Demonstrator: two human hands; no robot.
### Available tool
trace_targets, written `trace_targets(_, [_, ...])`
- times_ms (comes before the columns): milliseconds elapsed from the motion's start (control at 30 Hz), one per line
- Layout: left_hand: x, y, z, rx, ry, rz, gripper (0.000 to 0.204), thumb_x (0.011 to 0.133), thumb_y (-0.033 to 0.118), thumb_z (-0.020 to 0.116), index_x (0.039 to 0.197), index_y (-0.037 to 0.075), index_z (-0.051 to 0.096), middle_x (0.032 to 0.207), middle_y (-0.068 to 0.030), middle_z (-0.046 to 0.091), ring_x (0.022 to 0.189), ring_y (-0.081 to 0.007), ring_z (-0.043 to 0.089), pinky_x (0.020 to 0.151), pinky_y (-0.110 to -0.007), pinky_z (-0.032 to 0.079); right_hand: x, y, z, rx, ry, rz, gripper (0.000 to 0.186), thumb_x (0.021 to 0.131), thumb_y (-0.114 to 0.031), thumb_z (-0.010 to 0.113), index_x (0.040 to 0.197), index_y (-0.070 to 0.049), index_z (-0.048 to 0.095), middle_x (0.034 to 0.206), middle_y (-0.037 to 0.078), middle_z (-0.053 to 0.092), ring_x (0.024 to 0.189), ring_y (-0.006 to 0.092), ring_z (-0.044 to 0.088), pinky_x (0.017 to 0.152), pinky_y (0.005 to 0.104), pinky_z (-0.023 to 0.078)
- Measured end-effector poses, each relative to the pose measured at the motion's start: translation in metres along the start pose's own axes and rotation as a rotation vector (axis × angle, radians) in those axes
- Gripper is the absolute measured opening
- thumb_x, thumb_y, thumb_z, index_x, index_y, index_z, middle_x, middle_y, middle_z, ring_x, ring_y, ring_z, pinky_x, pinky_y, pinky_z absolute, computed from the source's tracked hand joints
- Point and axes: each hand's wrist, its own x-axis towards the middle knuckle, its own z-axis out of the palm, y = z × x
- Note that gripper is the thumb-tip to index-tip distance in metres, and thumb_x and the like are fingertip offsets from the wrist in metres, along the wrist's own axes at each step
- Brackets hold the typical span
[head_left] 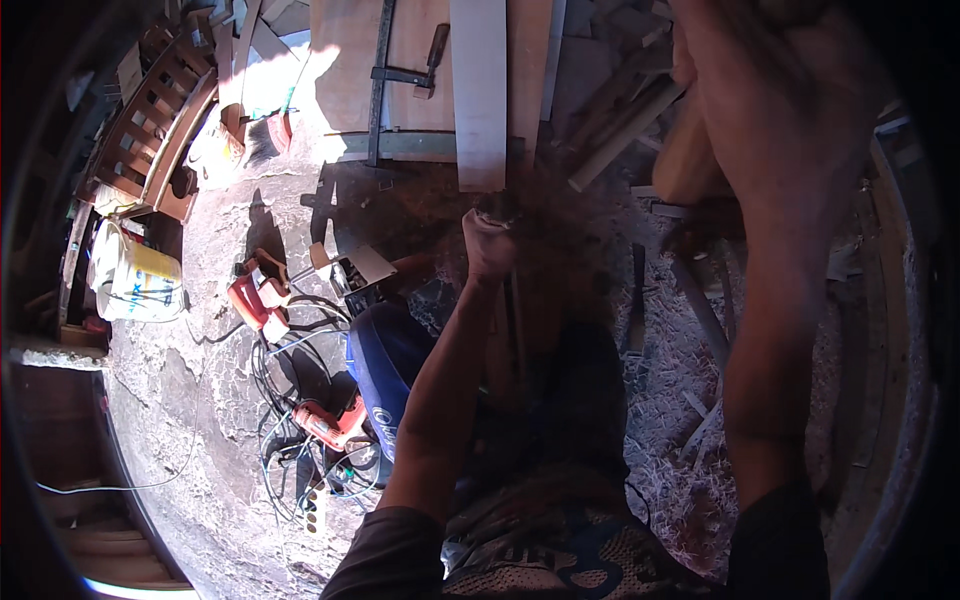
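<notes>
Left hand [490, 240]: closed in a fist around a dark tool at the near end of the pale plank [479, 90], centre of the scene. Plank: lies on the worktop [345, 70], long axis near-to-far, near end overhanging toward the person; work appears under way, unfinished. Right hand [700, 40]: raised far right, grip cannot be told. Shavings [670, 400] cover the floor.

A woodworking workshop, rough and open to sunlight

Wood shavings [665, 440] cover the floor at lower right, planks [478, 90] lie at top centre, and red power tools [330, 422] with tangled cables [285, 375] sit at centre left
</notes>
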Motion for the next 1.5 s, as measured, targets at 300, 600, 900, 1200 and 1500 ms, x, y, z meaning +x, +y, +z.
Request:
trace_targets(300, [-0.029,0.024,0.011,0.139,0.042,0.292,0.026,0.082,0.004,0.066,0.107,0.0,0.071,0.105,-0.0111,0.074,0.092,-0.0197,0.069,0.084,-0.034,0.054,-0.153,0.027,0.03,-0.051,-0.842,0.338,0.049,0.082,-0.006,0.067,0.127,0.001,0.048,0.109,0.03,0.065,0.095,0.0448,0.068,0.083,0.0538,0.055])
trace_targets(600, [0.035,-0.001,0.019,0.052,0.078,-0.097,0.012,0.088,0.014,0.07,0.086,0.002,0.071,0.08,0.0001,0.071,0.077,-0.0095,0.065,0.067,-0.03,0.053,0.049,-0.003,-0.018,0.059,0.021,0.448,0.043,0.097,-0.019,0.067,0.134,-0.006,0.05,0.071,0.004,0.059,0.055,0.013,0.053,0.057,0.0291,0.05])
trace_targets(900, [-0.03,0.021,0.032,0.083,0.242,0.043,0.013,0.082,0.012,0.069,0.089,0.001,0.067,0.082,-0.0083,0.069,0.076,-0.0138,0.066,0.07,-0.032,0.053,-0.137,0.05,0.032,-0.038,-0.808,0.409,0.053,0.082,-0.011,0.069,0.131,-0.002,0.048,0.096,0.027,0.068,0.095,0.045,0.068,0.084,0.0531,0.052])
trace_targets(1200, [0.014,0.002,0.018,0.224,0.263,-0.106,0.013,0.081,0.014,0.07,0.079,0.002,0.067,0.076,-0.0059,0.068,0.073,-0.0116,0.064,0.066,-0.033,0.052,0.007,0.012,0.018,0.188,0.084,0.094,0.041,0.088,-0.013,0.072,0.122,-0.003,0.051,0.074,0.013,0.063,0.063,0.034,0.064,0.065,0.0433,0.053])
trace_targets(1500, [-0.092,0.068,0.018,0.321,0.209,-0.044,0.02,0.078,0.01,0.076,0.092,0.001,0.064,0.086,-0.0058,0.069,0.079,-0.0109,0.064,0.071,-0.032,0.052,-0.197,0.047,0.028,0.04,-0.907,0.661,0.065,0.081,-0.011,0.068,0.142,-0.003,0.045,0.107,0.03,0.068,0.1,0.0471,0.067,0.084,0.0516,0.054])
